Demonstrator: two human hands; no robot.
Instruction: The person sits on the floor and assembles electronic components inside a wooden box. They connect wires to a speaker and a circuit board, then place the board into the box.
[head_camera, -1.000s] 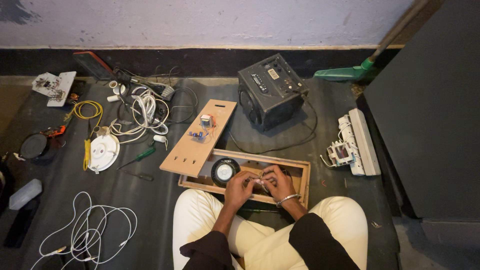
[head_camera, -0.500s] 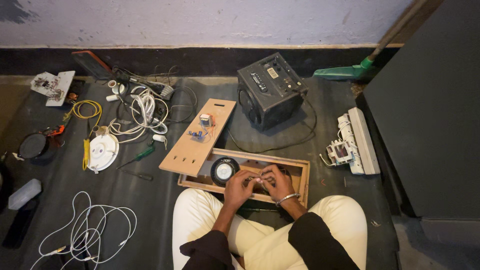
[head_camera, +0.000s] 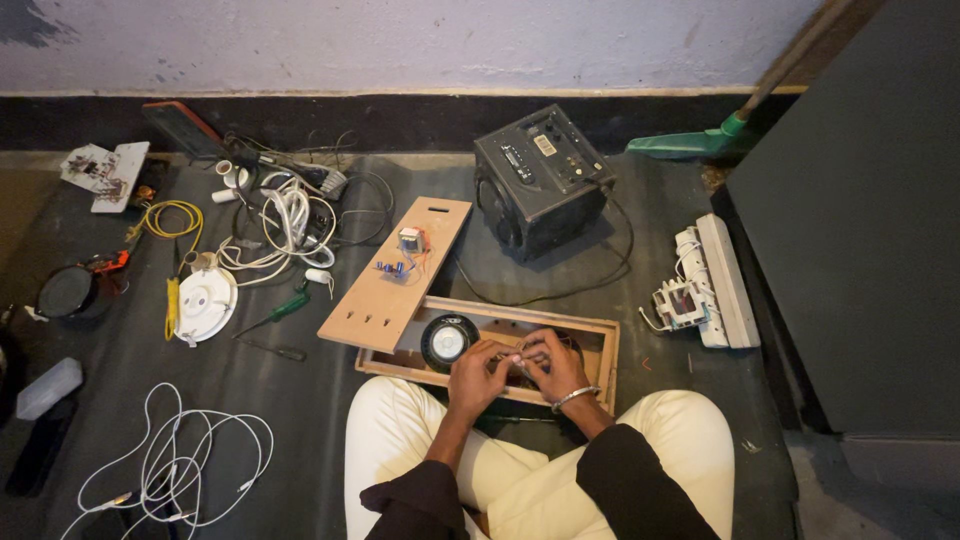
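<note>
You sit on a dark grey floor mat (head_camera: 300, 400). At twelve o'clock runs a whitewashed wall (head_camera: 450, 40) with a black skirting band (head_camera: 400, 120) along its foot. At three o'clock stands a tall dark cabinet (head_camera: 860, 220). The light is dim and even, casting soft shadows.

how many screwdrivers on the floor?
2: a green-handled screwdriver beside the white round fixture, and a dark screwdriver just below it. Others may hide under the cables.
</note>
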